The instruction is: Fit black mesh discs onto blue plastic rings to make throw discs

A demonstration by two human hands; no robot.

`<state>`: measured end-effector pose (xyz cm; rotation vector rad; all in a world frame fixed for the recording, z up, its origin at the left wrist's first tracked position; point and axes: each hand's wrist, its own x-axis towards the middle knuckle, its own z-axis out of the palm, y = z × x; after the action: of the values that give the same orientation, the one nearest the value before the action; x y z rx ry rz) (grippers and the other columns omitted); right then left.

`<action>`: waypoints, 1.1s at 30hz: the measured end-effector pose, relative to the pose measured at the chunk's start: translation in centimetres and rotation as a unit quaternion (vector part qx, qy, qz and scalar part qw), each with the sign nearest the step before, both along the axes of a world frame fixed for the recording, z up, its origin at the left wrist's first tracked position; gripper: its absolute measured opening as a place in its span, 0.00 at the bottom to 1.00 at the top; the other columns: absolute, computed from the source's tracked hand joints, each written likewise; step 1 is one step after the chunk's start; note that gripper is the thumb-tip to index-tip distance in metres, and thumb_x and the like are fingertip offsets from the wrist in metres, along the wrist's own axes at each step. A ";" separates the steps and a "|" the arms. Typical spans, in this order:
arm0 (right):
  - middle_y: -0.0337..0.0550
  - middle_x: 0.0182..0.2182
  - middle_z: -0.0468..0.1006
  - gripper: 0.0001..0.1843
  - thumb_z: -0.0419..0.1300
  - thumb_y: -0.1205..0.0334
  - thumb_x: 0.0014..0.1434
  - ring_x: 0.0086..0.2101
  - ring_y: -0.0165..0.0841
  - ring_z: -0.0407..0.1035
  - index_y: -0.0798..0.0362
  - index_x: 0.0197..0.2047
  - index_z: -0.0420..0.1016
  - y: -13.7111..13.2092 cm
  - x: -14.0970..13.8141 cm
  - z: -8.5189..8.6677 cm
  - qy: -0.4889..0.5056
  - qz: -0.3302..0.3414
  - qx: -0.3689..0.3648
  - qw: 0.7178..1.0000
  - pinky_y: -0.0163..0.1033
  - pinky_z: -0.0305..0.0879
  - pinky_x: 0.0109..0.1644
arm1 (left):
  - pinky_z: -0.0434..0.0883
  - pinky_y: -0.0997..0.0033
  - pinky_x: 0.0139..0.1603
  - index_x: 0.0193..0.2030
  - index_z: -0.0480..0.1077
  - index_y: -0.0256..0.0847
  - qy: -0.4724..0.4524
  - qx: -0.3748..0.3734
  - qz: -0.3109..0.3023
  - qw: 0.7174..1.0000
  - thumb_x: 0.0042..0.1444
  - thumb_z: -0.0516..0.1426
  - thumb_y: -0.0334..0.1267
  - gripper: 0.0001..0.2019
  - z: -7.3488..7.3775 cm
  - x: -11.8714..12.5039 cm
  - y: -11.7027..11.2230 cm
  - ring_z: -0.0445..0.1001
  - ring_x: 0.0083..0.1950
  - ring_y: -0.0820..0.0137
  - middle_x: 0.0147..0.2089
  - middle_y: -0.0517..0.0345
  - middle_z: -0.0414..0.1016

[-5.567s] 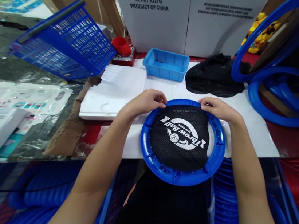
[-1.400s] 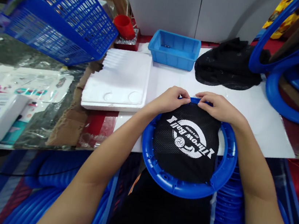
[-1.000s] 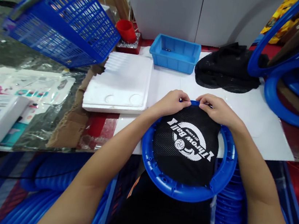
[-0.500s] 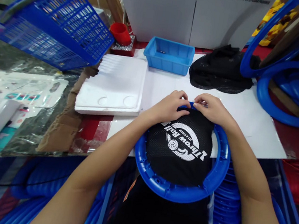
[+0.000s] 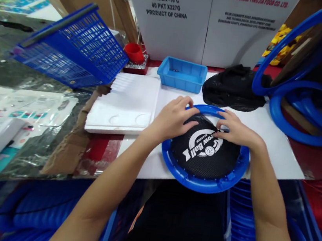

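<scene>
Mesh [image 5: 202, 166] turned; blue tray [image 5: 180, 84] holds bits [image 5: 175, 70]

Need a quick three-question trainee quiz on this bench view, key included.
1. True or false: a white gap shows between the printed mesh and the far side of the blue ring.
2. Which hand is nearer the white foam slab? A. right; B. left.
3. Fill in: left of the light-blue tub is a ___ cup.

Key: 1. True. 2. B, the left hand. 3. Red.
</scene>
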<state>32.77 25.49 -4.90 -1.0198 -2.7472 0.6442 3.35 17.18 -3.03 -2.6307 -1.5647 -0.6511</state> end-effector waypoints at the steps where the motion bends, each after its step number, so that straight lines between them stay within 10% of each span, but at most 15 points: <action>1: 0.47 0.77 0.64 0.15 0.74 0.45 0.60 0.78 0.62 0.47 0.46 0.41 0.84 -0.3 -0.7 -0.1 0.009 0.028 0.003 1.000 0.72 0.47 0.80 | 0.71 0.46 0.67 0.59 0.77 0.43 -0.010 0.007 -0.040 0.999 0.71 0.61 0.46 0.15 -0.6 0.2 0.4 0.71 0.67 0.49 0.66 0.40 0.71; 6: 0.44 0.79 0.60 0.21 0.77 0.38 0.55 0.79 0.63 0.42 0.47 0.34 0.83 -0.9 -1.8 -0.2 0.070 0.068 0.020 0.995 0.73 0.44 0.82 | 0.65 0.42 0.74 0.47 0.80 0.41 -0.015 -0.098 -0.109 0.989 0.61 0.69 0.56 0.20 -2.9 -0.2 1.4 0.66 0.73 0.45 0.72 0.39 0.69; 12: 0.45 0.76 0.65 0.18 0.76 0.38 0.56 0.78 0.66 0.47 0.44 0.38 0.89 0.1 1.0 0.3 0.028 0.034 -0.082 0.996 0.78 0.45 0.80 | 0.71 0.49 0.70 0.35 0.80 0.40 -0.044 -0.184 -0.038 0.981 0.61 0.68 0.57 0.19 -1.2 -1.7 0.5 0.70 0.69 0.48 0.68 0.43 0.72; 21: 0.50 0.69 0.77 0.13 0.72 0.48 0.60 0.70 0.56 0.68 0.48 0.36 0.80 1.2 1.6 1.2 0.135 -0.046 -0.140 0.980 0.62 0.62 0.74 | 0.75 0.57 0.57 0.39 0.82 0.44 -0.189 -0.209 -0.016 0.959 0.62 0.65 0.45 0.08 -1.4 -3.4 2.2 0.79 0.47 0.62 0.45 0.53 0.83; 33: 0.51 0.60 0.84 0.14 0.70 0.47 0.62 0.66 0.52 0.73 0.49 0.35 0.79 2.3 2.0 -0.2 0.237 -0.071 -0.199 0.948 0.59 0.63 0.72 | 0.74 0.58 0.54 0.45 0.83 0.45 -0.218 -0.215 -0.015 0.952 0.67 0.62 0.51 0.13 -2.2 -2.1 2.1 0.80 0.48 0.62 0.47 0.52 0.84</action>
<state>34.74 27.76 -5.12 -0.9618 -2.1513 1.2640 1.21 19.33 -5.19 -2.9691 -1.9809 -1.0630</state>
